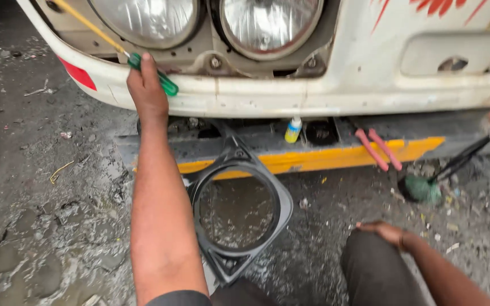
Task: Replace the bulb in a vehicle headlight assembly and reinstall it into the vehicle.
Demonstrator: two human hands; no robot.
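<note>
My left hand (146, 85) is raised to the white vehicle front (370, 62) and grips a screwdriver (160, 76) with a green handle and a yellow shaft that points up-left beside the left headlight (146, 20). A second round headlight (270, 22) sits to its right. My right hand (387, 232) rests flat on my knee, holding nothing. A black headlight bezel (282, 209) leans against the bumper beside my left forearm.
On the grey and yellow bumper (324, 158) lie a small yellow bottle (293, 130) and red-handled pliers (378, 148). Another green-handled screwdriver (432, 184) lies at the right. The ground (41, 198) is wet, muddy and littered.
</note>
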